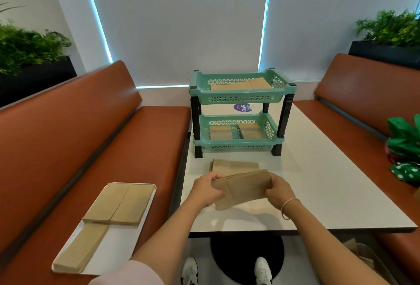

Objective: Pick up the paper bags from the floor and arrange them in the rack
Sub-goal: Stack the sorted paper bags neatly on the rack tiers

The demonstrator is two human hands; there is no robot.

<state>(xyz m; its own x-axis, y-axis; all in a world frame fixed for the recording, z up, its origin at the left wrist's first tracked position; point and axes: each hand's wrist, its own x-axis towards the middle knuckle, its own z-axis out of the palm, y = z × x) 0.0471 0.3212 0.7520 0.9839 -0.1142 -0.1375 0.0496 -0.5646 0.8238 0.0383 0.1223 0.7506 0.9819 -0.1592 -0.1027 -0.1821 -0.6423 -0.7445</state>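
Note:
A small stack of flat brown paper bags hangs just above the white table. My left hand grips its left end and my right hand grips its right end. Another flat brown bag lies on the table just beyond them. Further back stands the green two-tier rack, with flat bags on its upper shelf and two piles of bags on its lower shelf.
A white tray on the left orange bench carries more brown bags. Green packages lie on the right bench. The table's black base and my shoes are below. Planters flank both benches.

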